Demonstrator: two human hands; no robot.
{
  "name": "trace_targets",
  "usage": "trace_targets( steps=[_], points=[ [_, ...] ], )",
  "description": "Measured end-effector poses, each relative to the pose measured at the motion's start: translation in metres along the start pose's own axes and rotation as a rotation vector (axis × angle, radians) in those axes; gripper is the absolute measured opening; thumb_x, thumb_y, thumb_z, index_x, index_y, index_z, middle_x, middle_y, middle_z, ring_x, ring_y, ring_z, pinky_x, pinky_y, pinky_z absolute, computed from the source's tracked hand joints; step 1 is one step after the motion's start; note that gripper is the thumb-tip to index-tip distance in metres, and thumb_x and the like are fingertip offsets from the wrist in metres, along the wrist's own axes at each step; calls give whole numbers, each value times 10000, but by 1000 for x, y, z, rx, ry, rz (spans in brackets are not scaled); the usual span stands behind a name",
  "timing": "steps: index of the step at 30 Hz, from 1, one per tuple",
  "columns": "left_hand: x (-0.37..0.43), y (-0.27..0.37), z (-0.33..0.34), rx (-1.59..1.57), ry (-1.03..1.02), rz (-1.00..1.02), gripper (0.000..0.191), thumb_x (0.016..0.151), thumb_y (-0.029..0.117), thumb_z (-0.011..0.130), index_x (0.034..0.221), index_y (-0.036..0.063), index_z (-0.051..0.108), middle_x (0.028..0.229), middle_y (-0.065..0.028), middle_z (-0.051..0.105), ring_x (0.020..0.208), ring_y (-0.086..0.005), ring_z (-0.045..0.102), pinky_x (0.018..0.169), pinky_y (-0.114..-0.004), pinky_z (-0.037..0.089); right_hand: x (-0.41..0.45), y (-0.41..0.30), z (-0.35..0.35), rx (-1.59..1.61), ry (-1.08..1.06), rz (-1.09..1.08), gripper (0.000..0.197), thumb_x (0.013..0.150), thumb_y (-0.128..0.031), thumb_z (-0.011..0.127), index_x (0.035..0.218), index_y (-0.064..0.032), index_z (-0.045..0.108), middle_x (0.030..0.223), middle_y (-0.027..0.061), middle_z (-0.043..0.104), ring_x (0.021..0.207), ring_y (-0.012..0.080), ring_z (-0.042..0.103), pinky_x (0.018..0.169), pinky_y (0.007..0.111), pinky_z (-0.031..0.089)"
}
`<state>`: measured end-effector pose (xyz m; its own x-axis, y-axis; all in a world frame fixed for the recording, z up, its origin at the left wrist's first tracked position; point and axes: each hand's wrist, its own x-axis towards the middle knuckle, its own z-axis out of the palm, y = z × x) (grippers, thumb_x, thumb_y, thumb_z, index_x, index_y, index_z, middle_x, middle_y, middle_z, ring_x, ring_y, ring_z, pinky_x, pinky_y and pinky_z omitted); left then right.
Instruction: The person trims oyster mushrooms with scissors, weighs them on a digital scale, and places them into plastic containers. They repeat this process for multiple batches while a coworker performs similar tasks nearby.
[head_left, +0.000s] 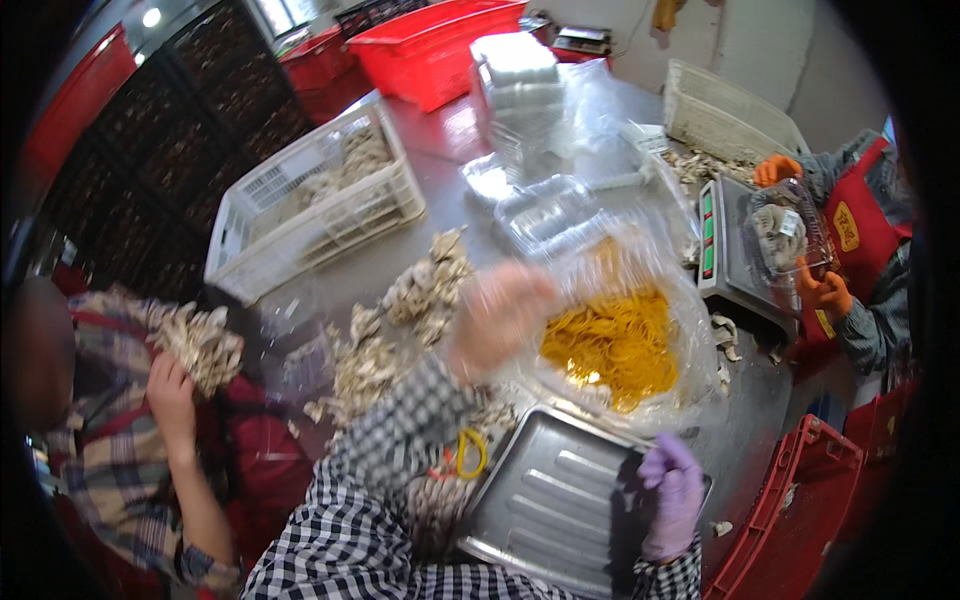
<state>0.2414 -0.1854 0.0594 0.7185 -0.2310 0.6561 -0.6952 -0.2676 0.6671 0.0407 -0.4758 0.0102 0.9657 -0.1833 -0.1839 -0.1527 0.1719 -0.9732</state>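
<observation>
My left hand (502, 319), bare and blurred by motion, is in front of a clear plastic bag of yellow rubber bands (619, 345). The blur hides whether it grips anything. Near the right corner of a ridged metal tray (555, 495) is my right hand (670, 495) in a purple glove, its fingers bent. Whether that hand touches the rim or pinches something small is unclear. The tray holds nothing visible. Clusters of pale oyster mushrooms (412, 300) lie on the metal table to the left. Beside the tray a yellow loop (471, 454) lies over more mushrooms.
At left, a person's hand (171, 401) holds a mushroom cluster (199, 345). Across the table, orange-gloved hands (821, 289) hold a clear box of mushrooms (780, 225) over a digital scale (739, 247). A white crate (322, 247) and clear plastic trays (547, 214) stand farther back.
</observation>
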Motion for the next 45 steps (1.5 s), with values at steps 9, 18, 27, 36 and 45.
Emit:
trace_targets(
  steps=[9, 18, 27, 36, 45],
  points=[
    [-217, 170, 14, 36, -595, 80, 455, 819, 301, 765, 1210, 111, 631, 1126, -129, 618, 1136, -291, 592, 966, -442, 511, -75, -31, -19, 31, 141, 291, 785, 961, -135, 623, 1611, -178, 184, 1140, 101, 606, 888, 127, 602, 689, 254, 511],
    [-290, 188, -65, 260, 15, -685, 672, 841, 305, 776, 1412, 75, 507, 1317, -241, 557, 1224, -413, 572, 993, -465, 510, -131, 5, -62, -667, 178, 80, 788, 942, 43, 592, 1608, -209, 254, 1212, 85, 561, 1021, 156, 563, 904, 272, 495],
    [-348, 147, -51, 442, -77, -1011, 908, 772, 442, 800, 1488, 64, 387, 1385, -281, 481, 1252, -445, 523, 1039, -481, 457, -193, -25, 116, -282, -675, 329, 642, 969, -49, 602, 1547, -17, 324, 1425, 185, 518, 1256, 248, 565, 1065, 332, 461],
    [-337, 112, -63, 350, -143, -1023, 864, 775, 409, 775, 1473, 60, 406, 1331, -264, 564, 1186, -431, 587, 995, -476, 483, -184, 76, 201, -478, -480, 406, 935, 923, -94, 686, 1599, -27, 43, 1516, 212, 419, 1178, 237, 605, 1016, 321, 480],
    [-384, 76, -77, -488, 217, -1020, 565, 970, 193, 638, 1474, 58, 423, 1324, -174, 618, 1176, -260, 631, 977, -370, 527, -178, 48, 241, -1049, -784, -8, 958, 829, -407, 748, 1594, -217, 204, 1506, 262, 413, 1134, 426, 633, 931, 447, 550]
  ],
)
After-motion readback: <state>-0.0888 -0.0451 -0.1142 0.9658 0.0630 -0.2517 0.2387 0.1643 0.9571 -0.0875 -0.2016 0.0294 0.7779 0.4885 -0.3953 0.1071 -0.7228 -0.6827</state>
